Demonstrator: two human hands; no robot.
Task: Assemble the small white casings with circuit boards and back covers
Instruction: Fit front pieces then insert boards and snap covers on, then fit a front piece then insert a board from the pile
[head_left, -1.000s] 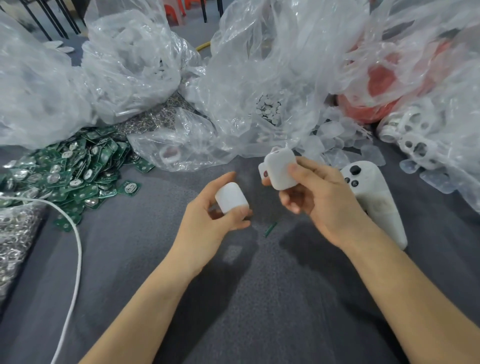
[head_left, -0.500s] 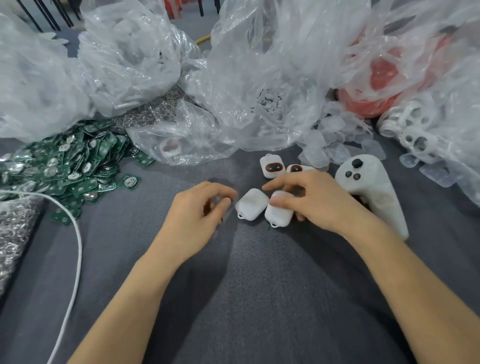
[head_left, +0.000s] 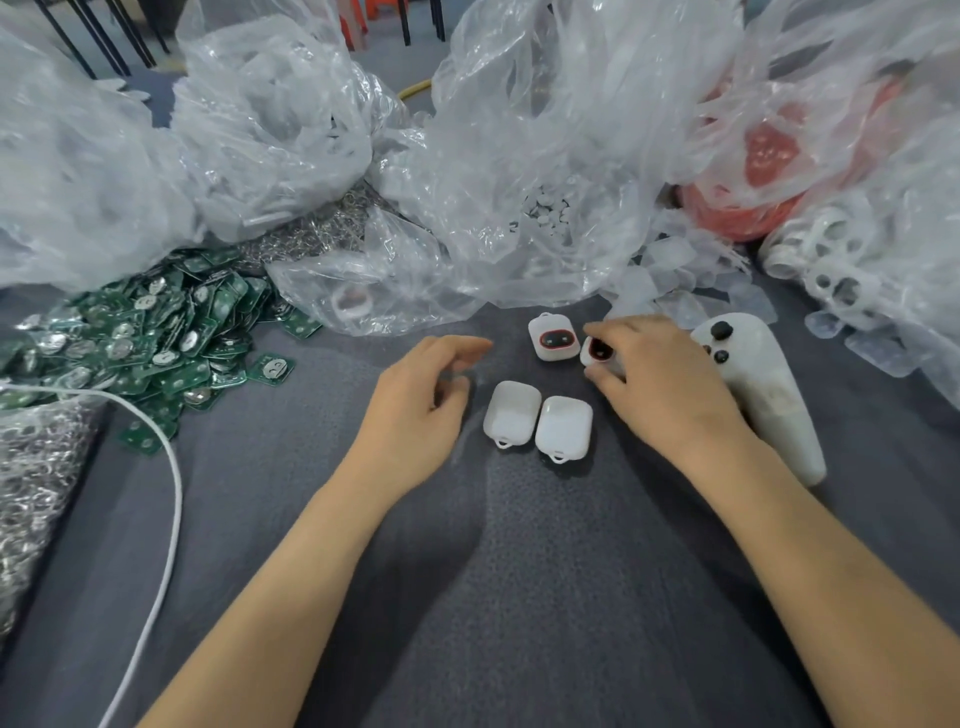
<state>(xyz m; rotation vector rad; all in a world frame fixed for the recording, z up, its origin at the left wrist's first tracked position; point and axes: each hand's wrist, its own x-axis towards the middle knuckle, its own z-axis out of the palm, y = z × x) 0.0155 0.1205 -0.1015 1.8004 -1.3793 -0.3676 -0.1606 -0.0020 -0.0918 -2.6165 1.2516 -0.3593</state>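
Two small white back covers lie side by side on the grey cloth, the left cover (head_left: 511, 414) and the right cover (head_left: 563, 427), each with a loop at its near end. Behind them a white casing with a red-rimmed button window (head_left: 552, 338) lies flat. My right hand (head_left: 660, 382) pinches a second casing (head_left: 597, 353) just right of it, tilted off the cloth. My left hand (head_left: 421, 405) hovers left of the covers, fingers loosely curled, holding nothing. A heap of green circuit boards (head_left: 150, 338) lies at the left.
Clear plastic bags (head_left: 519, 171) of parts crowd the back. A large white remote shell (head_left: 763, 395) lies under my right wrist. A white cable (head_left: 171, 483) curves along the left, beside a bag of metal parts (head_left: 36, 483). Clear covers (head_left: 685, 291) are strewn at the back right.
Both covers were held up, then set down on the cloth. My right hand moved back from the covers to the second casing and took hold of it. My left hand drew away left.
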